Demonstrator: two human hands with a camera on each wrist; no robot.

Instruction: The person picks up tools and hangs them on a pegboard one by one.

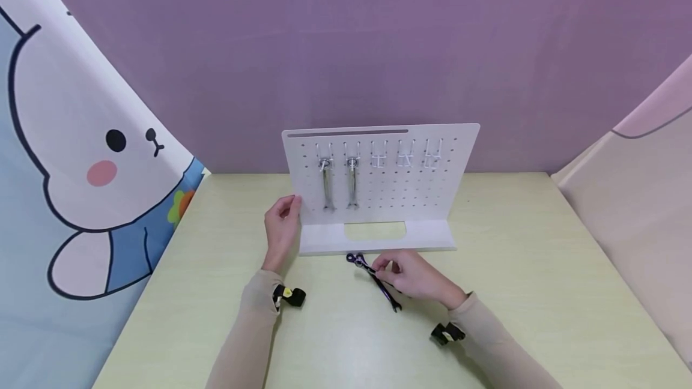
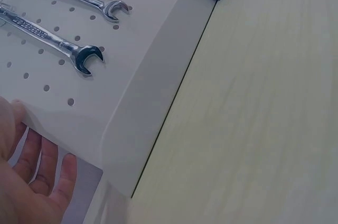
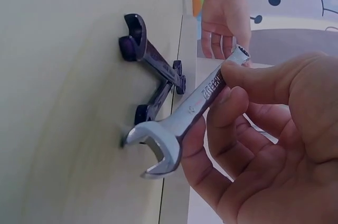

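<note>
My right hand [image 1: 413, 275] holds a silver combination wrench [image 3: 195, 105] between thumb and fingers, its open end hanging free in the right wrist view. Just beyond it, dark combination wrenches [image 3: 156, 65] lie crossed on the table by the front edge of a white pegboard [image 1: 400, 191]. At the board's left edge, my left hand [image 1: 282, 227] pinches the rim, with the other fingers loosely bent beside it. Two silver wrenches [image 1: 353, 185] hang from hooks on the board's left part, open ends down.
Several white hooks [image 1: 405, 155] on the board's right part carry nothing. The board's foot [image 1: 324, 239] has a cutout and rests on the pale wooden table [image 1: 519, 257]. Behind stands a purple backdrop [image 1: 378, 47]; a cartoon curtain [image 1: 70, 137] hangs at left.
</note>
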